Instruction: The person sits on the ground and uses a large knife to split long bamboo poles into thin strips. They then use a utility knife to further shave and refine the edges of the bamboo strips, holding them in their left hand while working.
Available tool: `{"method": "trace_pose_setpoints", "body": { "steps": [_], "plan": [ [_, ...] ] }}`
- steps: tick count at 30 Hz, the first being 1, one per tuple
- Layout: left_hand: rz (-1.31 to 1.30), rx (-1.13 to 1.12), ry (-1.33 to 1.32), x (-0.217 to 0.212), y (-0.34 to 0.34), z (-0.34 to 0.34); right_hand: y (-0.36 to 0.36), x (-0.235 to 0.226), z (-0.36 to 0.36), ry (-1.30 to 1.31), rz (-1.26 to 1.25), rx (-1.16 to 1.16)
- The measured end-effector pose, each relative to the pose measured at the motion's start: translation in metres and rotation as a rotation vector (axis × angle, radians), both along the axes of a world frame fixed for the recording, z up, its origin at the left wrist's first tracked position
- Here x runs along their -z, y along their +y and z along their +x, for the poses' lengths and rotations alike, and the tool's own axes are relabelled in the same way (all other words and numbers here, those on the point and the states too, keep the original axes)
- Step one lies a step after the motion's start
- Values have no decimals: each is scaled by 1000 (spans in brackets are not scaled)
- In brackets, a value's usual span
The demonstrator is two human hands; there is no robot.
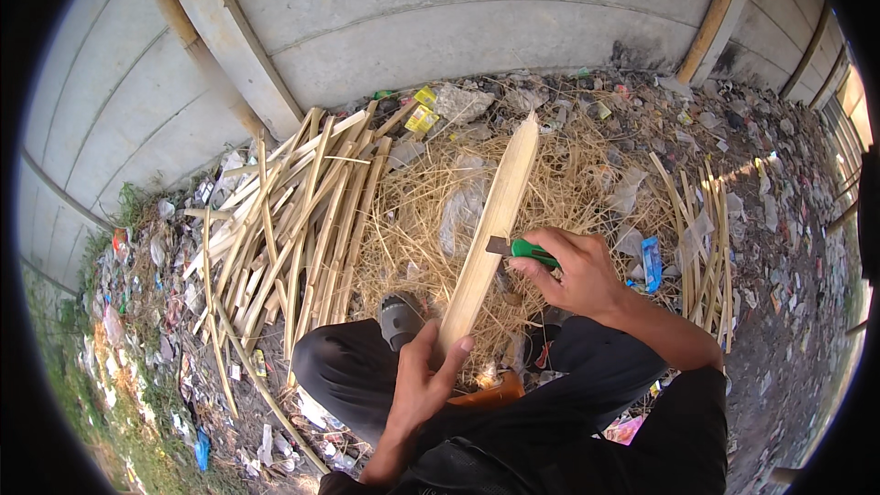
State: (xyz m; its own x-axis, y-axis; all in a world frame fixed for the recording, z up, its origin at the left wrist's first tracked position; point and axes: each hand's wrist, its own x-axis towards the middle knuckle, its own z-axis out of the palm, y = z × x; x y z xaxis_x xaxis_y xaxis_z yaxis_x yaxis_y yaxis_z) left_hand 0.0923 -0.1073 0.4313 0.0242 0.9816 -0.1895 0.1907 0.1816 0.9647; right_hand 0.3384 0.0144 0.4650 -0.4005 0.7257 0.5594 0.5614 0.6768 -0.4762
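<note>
My left hand [424, 380] is closed around the near end of a wide, pale bamboo slat [490, 229]. The slat slants up and away to the right and ends in a ragged, splintered tip. In my right hand [582, 275] is a green-handled knife [533, 253], gripped by its handle. Its short, squared, dark blade lies across the slat's face around mid-length; whether it bites into the surface is too small to tell. Pale shavings [412, 238] and straw-like fibres cover the ground under the slat.
To the left lies a large pile of split bamboo strips [293, 229]; a smaller bundle [706, 257] lies to the right. A concrete panel wall [477, 27] with posts stands behind. Litter, including a blue wrapper [652, 264], is strewn around. My bent legs flank the work, with a grey shoe [400, 319].
</note>
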Motion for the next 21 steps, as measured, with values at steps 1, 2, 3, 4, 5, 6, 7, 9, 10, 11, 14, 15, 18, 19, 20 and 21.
{"method": "trace_pose_setpoints", "body": {
  "steps": [1, 2, 3, 4, 5, 6, 7, 9, 10, 11, 14, 15, 18, 19, 20, 21],
  "plan": [
    [-13, -9, 19, 3, -2, -1, 0, 1, 2, -20, -3, -10],
    [-2, -15, -1, 2, -3, 0, -1, 3, 3, -41, -4, -17],
    [9, -21, -21, 0, -4, 1, -1, 4, 4, -61, -6, -24],
    [20, -28, -41, -1, -5, 1, -1, 4, 3, -62, -2, -34],
    [16, -26, -40, -1, -5, 1, 1, 4, 4, -62, -1, -44],
    [12, -23, -39, 0, -6, 0, 2, 4, 4, -62, 0, -55],
    [9, -21, -38, 1, -7, -2, 6, 6, 6, -19, 3, -2],
    [-66, 19, -39, 5, -14, -7, 22, 8, 18, 69, 16, 103],
    [-104, 41, -40, 7, -20, -10, 37, -3, 32, 76, -84, 198],
    [-89, 107, -17, 11, -30, -14, 55, -15, 50, 82, -182, 294],
    [-19, 221, 81, 8, -51, -22, 79, -13, 92, 62, -96, 485],
    [-37, 182, 50, 13, -49, -23, 74, -11, 95, 54, -98, 492],
    [-121, 73, -5, 22, -41, -28, 52, -4, 78, 110, -98, 342],
    [-143, 45, -52, 18, -37, -27, 44, -4, 66, 142, -95, 265],
    [-161, 16, -101, 15, -33, -25, 34, -4, 56, 130, -155, 188],
    [-178, -15, -149, 11, -29, -24, 25, -4, 46, 119, -214, 109]
  ]
}}
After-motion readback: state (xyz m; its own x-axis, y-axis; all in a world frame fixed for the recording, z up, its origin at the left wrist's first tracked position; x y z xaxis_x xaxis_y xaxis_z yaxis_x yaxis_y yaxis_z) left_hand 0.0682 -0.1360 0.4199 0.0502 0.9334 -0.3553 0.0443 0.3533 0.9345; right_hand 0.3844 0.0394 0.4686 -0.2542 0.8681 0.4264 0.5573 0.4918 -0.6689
